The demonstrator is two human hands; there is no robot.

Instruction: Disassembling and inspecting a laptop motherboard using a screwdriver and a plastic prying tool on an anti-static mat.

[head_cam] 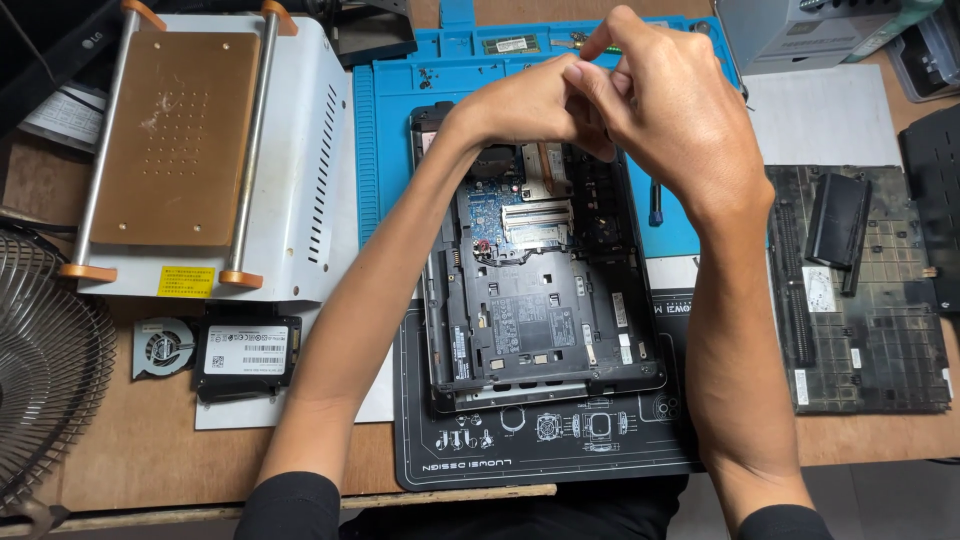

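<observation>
— From the head view, where are the hands?

— Both meet above the far end of the opened laptop [540,270], which lies bottom-up on a black work mat [560,440], its far end over a blue mat [390,130]. The left hand [525,105] is curled, fingers drawn in against the right. The right hand [665,110] pinches thumb and forefinger together near the top; whatever sits between them is too small to tell.

— And the laptop itself?

— Cover off, circuit board and metal shielding exposed, directly under the wrists.

— What lies around it on the surface?

— Left, a white heating plate machine [300,170] with a copper-coloured top; in front of it a small cooling fan [163,347] and a black drive [247,355]. Right, the removed black bottom cover [880,340], well apart from the laptop. A wire fan guard [45,370] sits at the left edge.
</observation>
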